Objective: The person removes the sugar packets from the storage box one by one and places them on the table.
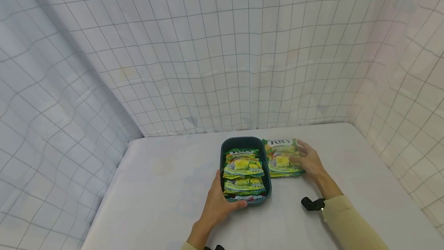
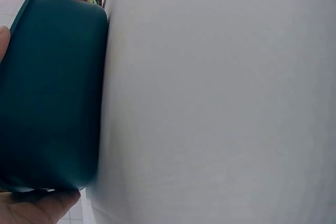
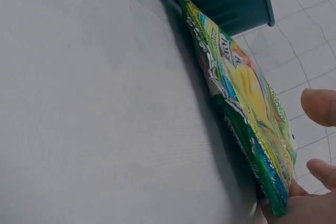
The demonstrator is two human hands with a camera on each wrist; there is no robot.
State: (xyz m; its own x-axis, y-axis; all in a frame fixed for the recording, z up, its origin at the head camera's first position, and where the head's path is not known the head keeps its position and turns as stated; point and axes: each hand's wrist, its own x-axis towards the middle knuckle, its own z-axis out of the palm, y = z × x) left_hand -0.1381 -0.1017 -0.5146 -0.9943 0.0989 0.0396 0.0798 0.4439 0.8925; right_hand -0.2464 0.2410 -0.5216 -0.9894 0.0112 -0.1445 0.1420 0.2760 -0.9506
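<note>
Nearest me, at the table's [image 1: 166, 188] front, the left hand [image 1: 218, 207] clasps the near end of the dark teal tub [image 1: 246, 142], thumb on one side and fingers curled round the front rim, steadying it. Inside the tub lie green-and-yellow candy packs [image 1: 243, 163], stacked flat and overlapping. Just beyond on the right, touching the tub's side, a loose pack [image 1: 279, 157] lies flat on the table; the right hand [image 1: 310, 161] rests on it, fingers spread, thumb under its near edge. I judge this the pick-up of another pack for the tub: next it needs lifting and laying across the stack. Behind hangs a gridded white cloth [image 1: 222, 49].
</note>
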